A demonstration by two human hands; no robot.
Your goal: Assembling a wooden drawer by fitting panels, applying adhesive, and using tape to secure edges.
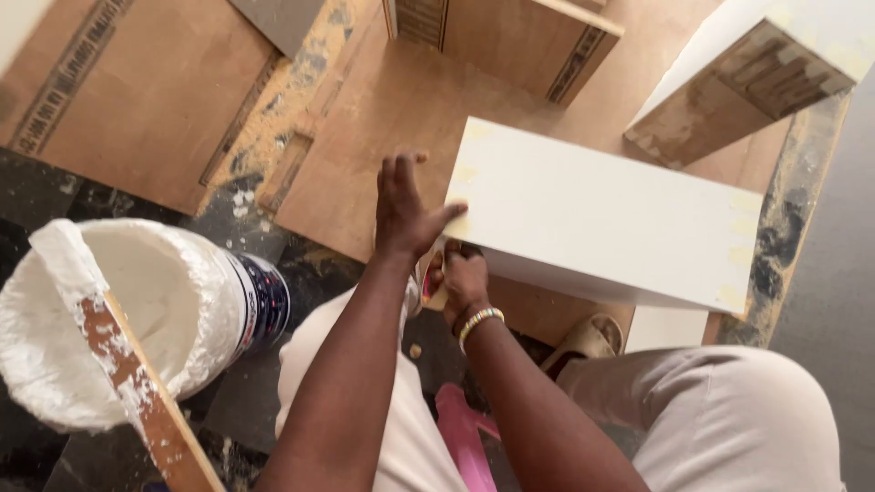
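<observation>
A white-painted wooden box (602,214) lies on its side in front of me. My left hand (406,205) rests flat against its near left corner, fingers spread and thumb on the top face. My right hand (463,278) is curled just below that corner, closed on a small pale tool (437,296) pressed to the box's end; the tool is mostly hidden. A beaded bracelet (480,318) sits on my right wrist.
A bucket of white putty (137,310) with a smeared wooden stick (146,401) stands at the left. Plywood sheets (164,100) cover the floor beyond. Another white box (756,64) sits at the top right. A pink stool (460,428) and a sandal (588,339) are below.
</observation>
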